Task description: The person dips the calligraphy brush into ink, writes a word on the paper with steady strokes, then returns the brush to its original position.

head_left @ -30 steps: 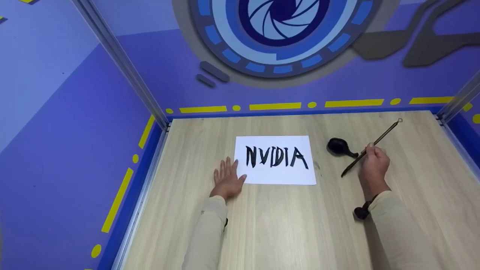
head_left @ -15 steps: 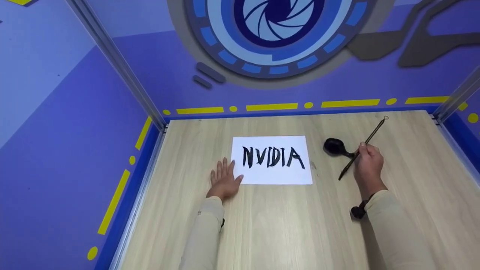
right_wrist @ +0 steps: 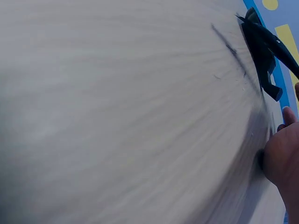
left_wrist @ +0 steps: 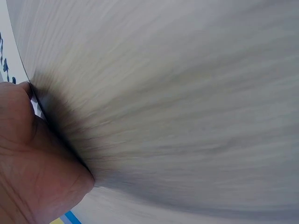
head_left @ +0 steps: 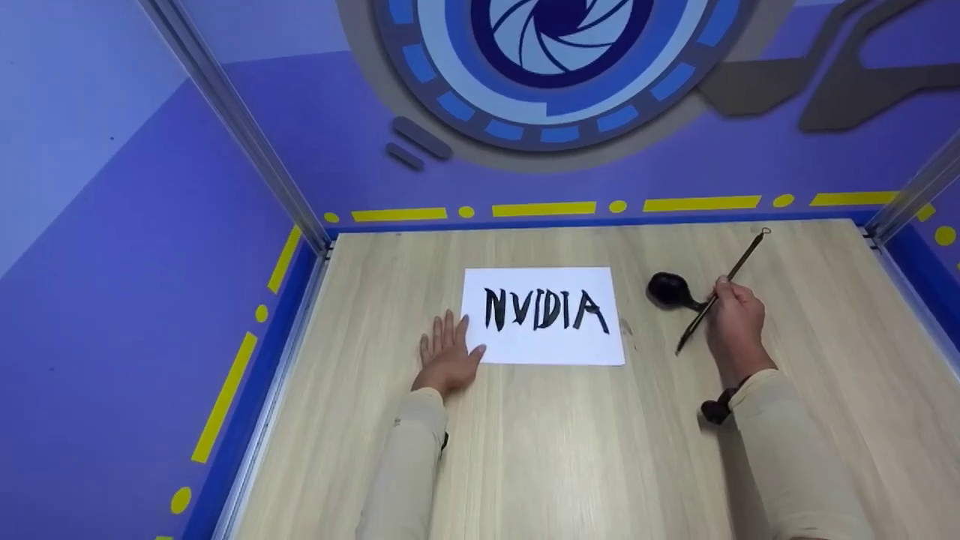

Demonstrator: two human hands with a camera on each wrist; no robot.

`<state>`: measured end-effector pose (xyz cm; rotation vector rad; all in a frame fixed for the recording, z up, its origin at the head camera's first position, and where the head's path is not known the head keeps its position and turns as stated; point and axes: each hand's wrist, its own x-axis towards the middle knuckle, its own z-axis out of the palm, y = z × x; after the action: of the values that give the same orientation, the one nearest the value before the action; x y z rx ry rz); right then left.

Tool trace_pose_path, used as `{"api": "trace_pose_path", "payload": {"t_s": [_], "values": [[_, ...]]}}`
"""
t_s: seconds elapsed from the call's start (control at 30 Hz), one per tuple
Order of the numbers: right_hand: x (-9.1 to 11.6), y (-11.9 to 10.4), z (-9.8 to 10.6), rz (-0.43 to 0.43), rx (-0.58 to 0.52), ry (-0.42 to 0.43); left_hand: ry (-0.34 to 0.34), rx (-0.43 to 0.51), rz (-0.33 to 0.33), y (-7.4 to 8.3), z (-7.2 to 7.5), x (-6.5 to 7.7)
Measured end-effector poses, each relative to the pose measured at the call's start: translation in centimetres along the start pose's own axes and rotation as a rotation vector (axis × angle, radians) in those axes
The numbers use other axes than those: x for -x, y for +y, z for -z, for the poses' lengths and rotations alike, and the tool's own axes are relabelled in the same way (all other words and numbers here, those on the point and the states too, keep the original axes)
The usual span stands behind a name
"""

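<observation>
A sheet of white paper [head_left: 544, 349] lies mid-table with NVIDIA brushed across it in black strokes. My left hand [head_left: 448, 361] rests flat with fingers spread at its left edge, thumb and fingertips on the corner; the left wrist view shows the palm heel [left_wrist: 51, 182] low on the wood. On the right, my right hand [head_left: 739, 326] grips a writing brush [head_left: 744, 259] by its dark handle, slanted, dark bristle tip down and a loop at the top end. Just beyond stands a black spoon-shaped ink dish [head_left: 670, 290], its short handle partly behind the brush; the right wrist view shows both.
The pale wooden table [head_left: 555, 450] ends at a blue-purple back wall [head_left: 525, 184] with yellow dashes. A matching side wall [head_left: 112, 300] stands to the left. Dark smudges [head_left: 627, 327] mark the wood right of the paper. A black wrist camera [head_left: 716, 409] hangs by the right sleeve.
My right hand has moved a little left with the brush, which now stands steeper and overlaps the dish's handle. My left hand stays on the paper's edge. The head view has shifted slightly.
</observation>
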<state>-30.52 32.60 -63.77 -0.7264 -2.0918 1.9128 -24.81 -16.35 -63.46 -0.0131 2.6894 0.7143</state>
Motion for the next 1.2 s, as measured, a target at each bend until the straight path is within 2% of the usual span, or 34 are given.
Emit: {"api": "trace_pose_path", "payload": {"t_s": [0.2,0.37,0.43,0.5,0.6,0.77,1.0,1.2], "values": [[-1.2,-0.6,-0.3,0.055,0.183,-0.047,0.013,0.003,0.013,0.2,0.4,0.0],[-1.6,-1.3,0.0,0.014,0.069,-0.054,0.010,-0.011,0.000,0.3,0.5,-0.2],[-1.7,-1.4,0.1,-0.002,0.072,-0.056,0.005,-0.016,-0.003,0.3,0.7,-0.1],[-2.0,-1.4,0.0,-0.002,0.123,-0.072,0.009,-0.018,0.000,0.3,1.0,0.0],[-2.4,-1.2,-0.5,0.004,0.264,-0.110,0.015,-0.010,0.007,0.0,1.1,-0.1],[-3.0,-1.1,-1.1,0.003,0.417,-0.141,0.002,0.008,0.015,-0.3,0.9,-0.1],[-3.5,-1.1,-1.6,0.066,0.621,-0.160,0.012,-0.020,0.022,-0.2,0.5,-0.1],[-3.9,-1.0,-1.0,0.011,0.655,-0.201,0.021,-0.013,0.007,0.1,0.0,0.1]]}}
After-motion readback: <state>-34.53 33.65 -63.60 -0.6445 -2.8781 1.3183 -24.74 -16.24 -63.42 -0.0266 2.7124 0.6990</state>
